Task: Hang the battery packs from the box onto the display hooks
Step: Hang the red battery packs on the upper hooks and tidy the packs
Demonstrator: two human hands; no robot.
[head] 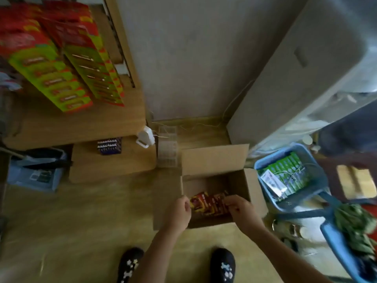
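An open cardboard box (216, 160) stands on the floor in front of me. Inside it lie red and yellow battery packs (208, 203). My left hand (179, 211) is at the box's near left edge with its fingers curled beside the packs; whether it holds one is unclear. My right hand (240, 209) reaches into the box and pinches the packs at their right end. Up at the left, green and red battery packs (61, 64) hang in rows on the display rack's hooks.
A wooden shelf (81, 123) sits under the rack, with a lower step holding a purple battery box (109, 145). A blue basket (289, 178) with green packs stands right of the box. A grey cabinet (295, 82) rises at the right. My feet (175, 264) are on the floor below.
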